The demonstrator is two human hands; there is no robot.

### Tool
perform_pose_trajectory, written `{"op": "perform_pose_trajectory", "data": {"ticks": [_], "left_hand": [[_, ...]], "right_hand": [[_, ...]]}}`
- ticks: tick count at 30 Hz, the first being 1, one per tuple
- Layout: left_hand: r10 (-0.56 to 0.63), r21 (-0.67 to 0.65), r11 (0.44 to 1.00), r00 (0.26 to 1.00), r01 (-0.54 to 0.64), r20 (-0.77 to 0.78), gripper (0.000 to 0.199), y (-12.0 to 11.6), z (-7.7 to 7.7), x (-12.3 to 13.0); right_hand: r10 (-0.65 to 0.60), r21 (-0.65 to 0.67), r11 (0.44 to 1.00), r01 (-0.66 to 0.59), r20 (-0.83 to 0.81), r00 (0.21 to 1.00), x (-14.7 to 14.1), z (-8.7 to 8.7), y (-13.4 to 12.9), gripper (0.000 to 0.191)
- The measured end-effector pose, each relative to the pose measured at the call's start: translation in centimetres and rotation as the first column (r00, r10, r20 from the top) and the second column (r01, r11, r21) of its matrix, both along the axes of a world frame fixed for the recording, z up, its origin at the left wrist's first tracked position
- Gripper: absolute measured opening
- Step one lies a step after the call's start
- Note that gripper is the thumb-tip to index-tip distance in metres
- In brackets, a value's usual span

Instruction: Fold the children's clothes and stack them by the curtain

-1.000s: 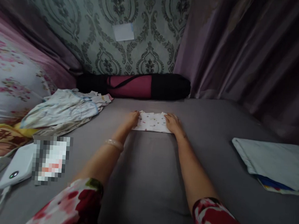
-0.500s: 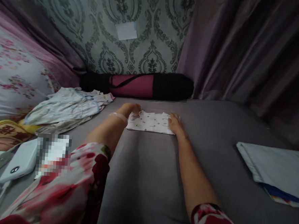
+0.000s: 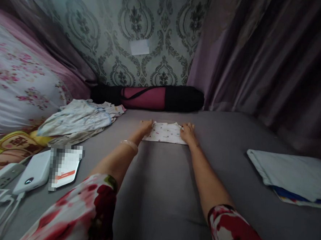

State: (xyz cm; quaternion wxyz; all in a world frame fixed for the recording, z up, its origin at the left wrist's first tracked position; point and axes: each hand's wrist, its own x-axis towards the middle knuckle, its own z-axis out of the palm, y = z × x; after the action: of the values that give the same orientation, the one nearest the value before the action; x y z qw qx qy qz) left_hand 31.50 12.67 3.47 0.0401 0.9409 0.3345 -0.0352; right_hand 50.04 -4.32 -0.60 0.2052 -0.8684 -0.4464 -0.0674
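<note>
A small white piece of folded cloth [image 3: 165, 132] with a scattered print lies flat on the grey bed sheet in front of me. My left hand [image 3: 146, 128] is closed at its left end, the fingers curled by the far corner. On the opposite end, my right hand [image 3: 187, 132] grips the far right corner, thumb toward the middle of the cloth. The far edge looks slightly raised and uneven between the hands. Some fingertips are hidden behind the hands. A pale bangle [image 3: 130, 146] circles my left wrist.
Loose baby clothes [image 3: 81, 117] are heaped at the left, near a power bank [image 3: 33, 172], a phone [image 3: 67, 172] and a power strip [image 3: 3, 179]. A black and maroon roll bag [image 3: 145, 97] lies along the wall. Folded pale fabric [image 3: 293, 175] rests at the right.
My left hand has shifted from lying over the cloth's left end to its far left corner. My right hand has curled in at the far right corner. The view has tilted up slightly.
</note>
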Motion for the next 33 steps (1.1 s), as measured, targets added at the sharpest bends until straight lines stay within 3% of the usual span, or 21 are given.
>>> {"op": "perform_pose_trajectory", "data": {"ticks": [3,6,10,14,16,18,21,24,28,31,33], "left_hand": [[0.037,0.069,0.997,0.995,-0.044,0.094,0.031,-1.9,0.2,-1.1],[0.029,0.073,0.996,0.987,-0.041,0.157,0.029,-2.7,1.4,-2.1],[0.023,0.038,0.999,0.979,-0.031,0.205,0.029,-2.8,3.4,-3.7],[-0.039,-0.076,0.995,0.941,0.068,0.336,0.037,-2.7,5.3,-6.2],[-0.096,-0.22,0.954,0.902,0.205,0.422,0.033,-2.8,6.4,-7.7],[-0.111,-0.374,0.878,0.886,0.3,0.451,0.032,-3.0,7.5,-9.1],[-0.068,-0.532,0.785,0.898,0.318,0.435,0.035,-3.7,9.0,-10.5],[-0.022,-0.606,0.735,0.904,0.305,0.428,0.037,-4.4,9.4,-11.0],[-0.013,-0.614,0.709,0.877,0.347,0.48,0.036,-4.8,8.8,-10.3],[-0.047,-0.422,0.807,0.757,0.414,0.652,0.037,-4.9,8.3,-9.7],[-0.074,-0.254,0.888,0.663,0.383,0.745,0.035,-4.9,7.9,-9.8]], "right_hand": [[-0.01,0.018,1.0,0.01,0.011,1.0,-0.6,0.9,-0.3,0.024],[0.032,-0.017,0.999,-0.032,0.011,0.999,-0.9,2.4,-0.7,0.025],[0.073,-0.045,0.996,-0.078,-0.113,0.991,-0.9,5.1,-2.2,0.027],[0.219,0.082,0.975,-0.206,-0.235,0.947,-0.2,7.5,-5.2,0.022],[0.348,0.165,0.937,-0.308,-0.356,0.867,0.1,8.4,-6.9,0.022],[0.451,0.231,0.892,-0.389,-0.512,0.731,0.3,9.1,-8.7,0.026],[0.493,0.265,0.856,-0.444,-0.676,0.548,0.4,10.0,-10.8,0.037],[0.464,0.241,0.86,-0.45,-0.735,0.494,0.5,10.5,-11.8,0.042],[0.47,0.234,0.865,-0.444,-0.688,0.553,0.6,10.7,-11.6,0.036],[0.515,0.338,0.856,-0.39,-0.49,0.704,0.2,10.9,-11.2,0.027],[0.485,0.395,0.847,-0.354,-0.306,0.819,-0.5,10.8,-11.4,0.024]]}}
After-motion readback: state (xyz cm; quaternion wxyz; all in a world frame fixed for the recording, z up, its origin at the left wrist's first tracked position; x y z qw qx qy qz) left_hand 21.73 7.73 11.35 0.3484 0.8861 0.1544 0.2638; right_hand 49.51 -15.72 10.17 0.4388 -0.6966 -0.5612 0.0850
